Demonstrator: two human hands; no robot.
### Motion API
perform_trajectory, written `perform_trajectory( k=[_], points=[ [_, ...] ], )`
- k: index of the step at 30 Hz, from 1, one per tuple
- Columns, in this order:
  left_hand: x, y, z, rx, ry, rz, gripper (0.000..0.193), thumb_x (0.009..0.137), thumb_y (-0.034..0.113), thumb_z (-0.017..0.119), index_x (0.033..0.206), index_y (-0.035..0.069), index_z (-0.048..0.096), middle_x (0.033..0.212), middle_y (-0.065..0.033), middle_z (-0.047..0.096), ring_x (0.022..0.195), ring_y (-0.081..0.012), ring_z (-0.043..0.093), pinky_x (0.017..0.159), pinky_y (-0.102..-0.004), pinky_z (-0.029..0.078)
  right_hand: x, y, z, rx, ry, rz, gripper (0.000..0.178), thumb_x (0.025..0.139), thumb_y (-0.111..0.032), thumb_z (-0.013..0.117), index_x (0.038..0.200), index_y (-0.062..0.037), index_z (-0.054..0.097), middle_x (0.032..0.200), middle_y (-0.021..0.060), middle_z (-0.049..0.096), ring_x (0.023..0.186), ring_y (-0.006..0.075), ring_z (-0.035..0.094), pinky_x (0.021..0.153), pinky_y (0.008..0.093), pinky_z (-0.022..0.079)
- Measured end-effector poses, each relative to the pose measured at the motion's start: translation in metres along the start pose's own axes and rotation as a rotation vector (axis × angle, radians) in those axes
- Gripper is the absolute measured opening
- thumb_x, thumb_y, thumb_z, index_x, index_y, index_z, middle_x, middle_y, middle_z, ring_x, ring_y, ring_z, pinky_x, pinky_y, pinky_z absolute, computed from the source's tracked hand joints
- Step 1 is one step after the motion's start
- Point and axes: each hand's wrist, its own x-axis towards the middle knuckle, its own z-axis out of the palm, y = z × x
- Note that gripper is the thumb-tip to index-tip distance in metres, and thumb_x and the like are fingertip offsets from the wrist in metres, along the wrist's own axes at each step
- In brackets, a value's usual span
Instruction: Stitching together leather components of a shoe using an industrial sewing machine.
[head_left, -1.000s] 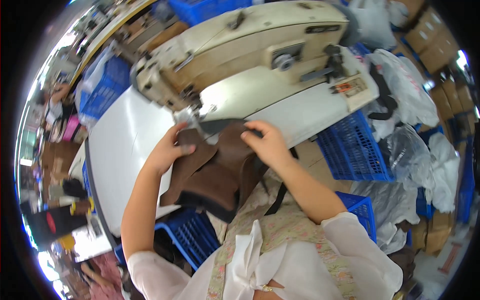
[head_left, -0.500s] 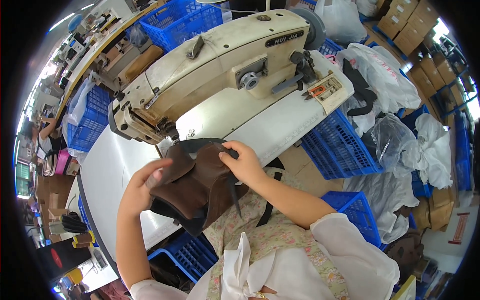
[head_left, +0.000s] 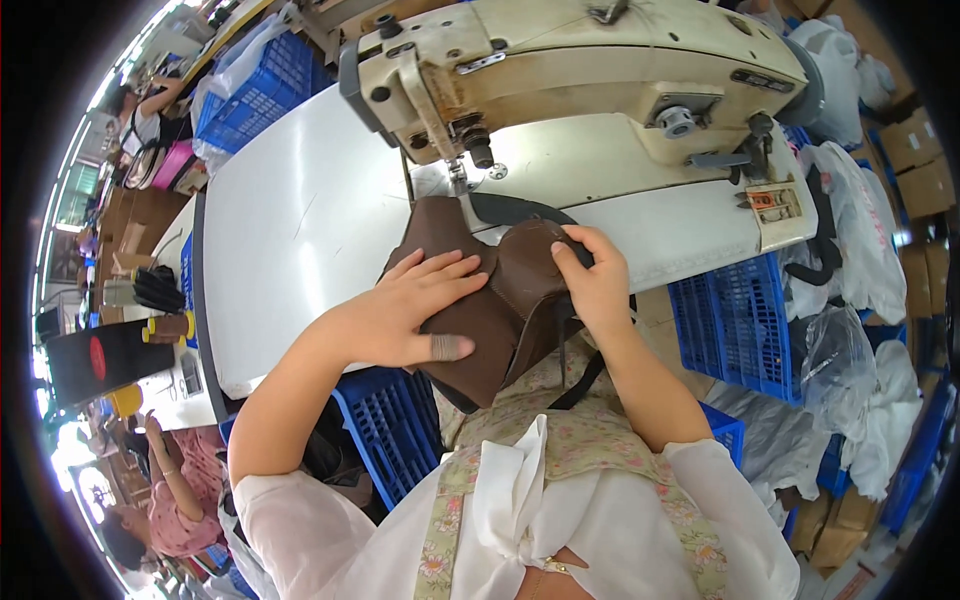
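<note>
A brown leather piece [head_left: 497, 345], stitched and folded into a bag-like shape, lies at the near edge of the white sewing table [head_left: 290, 210]. My left hand [head_left: 400, 310] rests flat on its left panel, fingers spread, with a grey band round the thumb. At the right, my right hand [head_left: 602, 285] pinches the rounded upper edge of the leather between thumb and fingers. A black curved strip [head_left: 520, 209] runs behind the leather along the table. The far tip of the leather sits just below the presser foot [head_left: 458, 178]; whether it lies under the needle I cannot tell.
The cream sewing machine [head_left: 590, 85] spans the far side, with orange-handled snips [head_left: 768, 203] at its right end. Blue crates stand to the right [head_left: 735, 325], below the table [head_left: 390, 430] and at the far left [head_left: 265, 95]. Two other people are at the left.
The view has shifted, so the machine appears farther right. My left hand has gone from holding the leather's raised left side to lying flat on it. The leather is now flatter; my right hand keeps its grip.
</note>
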Motion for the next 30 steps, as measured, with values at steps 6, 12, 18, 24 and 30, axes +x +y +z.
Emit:
perform_trajectory(
  k=[6, 12, 18, 24, 30],
  points=[
    [0.012, -0.007, 0.011, -0.076, 0.122, -0.042, 0.065, 0.092, 0.049, 0.060, 0.140, 0.007, 0.053, 0.150, -0.0139, 0.047, 0.145, -0.0305, 0.036, 0.121, -0.0530, 0.019, 0.006, 0.002, -0.001, -0.035, -0.026, 0.040, 0.022, 0.086, -0.011, 0.070, 0.103, 0.0031, 0.068, 0.100, 0.0141, 0.069, 0.094, 0.0254, 0.066, 0.085, 0.0331, 0.050],
    [0.010, -0.012, 0.023, 0.027, 0.232, 0.015, 0.065, 0.091, 0.051, 0.058, 0.137, 0.007, 0.056, 0.148, -0.0121, 0.051, 0.141, -0.0299, 0.041, 0.119, -0.0540, 0.023, 0.021, -0.025, -0.042, -0.133, -0.056, 0.022, 0.020, 0.087, -0.013, 0.071, 0.103, -0.0004, 0.071, 0.098, 0.0110, 0.070, 0.088, 0.0209, 0.065, 0.073, 0.0298, 0.050],
    [0.011, -0.011, 0.030, 0.090, 0.265, 0.010, 0.065, 0.088, 0.053, 0.059, 0.133, 0.006, 0.060, 0.143, -0.0131, 0.055, 0.138, -0.0312, 0.046, 0.117, -0.0541, 0.026, 0.005, -0.109, -0.087, 0.009, -0.085, 0.084, 0.016, 0.093, -0.011, 0.066, 0.104, -0.0016, 0.073, 0.092, 0.0037, 0.069, 0.069, 0.0084, 0.059, 0.060, 0.0220, 0.047],
    [0.013, -0.008, 0.027, 0.099, 0.247, -0.001, 0.065, 0.088, 0.053, 0.059, 0.132, 0.005, 0.061, 0.142, -0.0137, 0.056, 0.136, -0.0320, 0.047, 0.117, -0.0540, 0.027, 0.013, -0.105, -0.036, -0.139, -0.380, -0.030, 0.025, 0.090, -0.013, 0.067, 0.112, -0.0009, 0.072, 0.088, 0.0133, 0.072, 0.069, 0.0169, 0.065, 0.065, 0.0296, 0.052],
    [0.012, -0.007, 0.028, 0.090, 0.245, 0.000, 0.065, 0.088, 0.053, 0.059, 0.132, 0.006, 0.060, 0.142, -0.0141, 0.056, 0.136, -0.0322, 0.047, 0.117, -0.0545, 0.027, 0.035, -0.105, 0.007, -0.928, -0.675, -0.311, 0.023, 0.083, -0.019, 0.067, 0.099, -0.0030, 0.072, 0.092, 0.0202, 0.071, 0.083, 0.0342, 0.069, 0.074, 0.0442, 0.054]
  ],
)
